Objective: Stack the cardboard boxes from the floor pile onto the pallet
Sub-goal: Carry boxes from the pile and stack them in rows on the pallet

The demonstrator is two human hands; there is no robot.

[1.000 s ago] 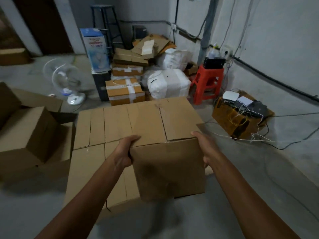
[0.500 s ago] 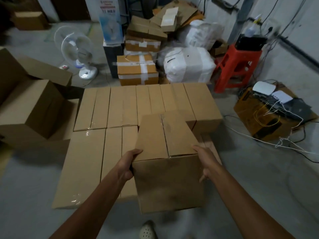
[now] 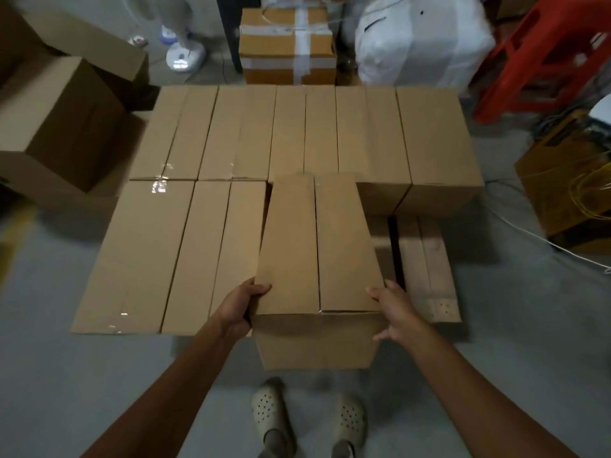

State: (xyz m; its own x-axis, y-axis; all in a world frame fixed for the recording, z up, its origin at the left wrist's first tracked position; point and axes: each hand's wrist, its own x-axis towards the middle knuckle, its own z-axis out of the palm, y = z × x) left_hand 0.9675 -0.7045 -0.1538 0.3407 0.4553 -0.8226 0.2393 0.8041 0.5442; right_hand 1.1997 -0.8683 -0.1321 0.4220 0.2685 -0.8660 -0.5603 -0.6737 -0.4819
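I hold a plain cardboard box (image 3: 317, 256) between both hands, just above the front right gap of the layer. My left hand (image 3: 239, 307) grips its near left corner, thumb on top. My right hand (image 3: 393, 312) grips the near right corner. The box overhangs the front edge, its far end meeting the back row. Several taped boxes (image 3: 211, 193) form two rows on the wooden pallet (image 3: 426, 266), whose bare slats show at the right front. The floor pile of boxes (image 3: 62, 127) lies at the left.
A taped parcel (image 3: 287, 44), a white wrapped bundle (image 3: 420, 41) and a red plastic stool (image 3: 549, 57) stand behind the pallet. A box with cables (image 3: 568, 190) sits at the right. A fan base (image 3: 183, 57) is at the back left. My sandalled feet (image 3: 307, 421) stand on the grey floor.
The view tipped downward and closer. The held box came down and forward into the gap next to the front row, and my feet now show.
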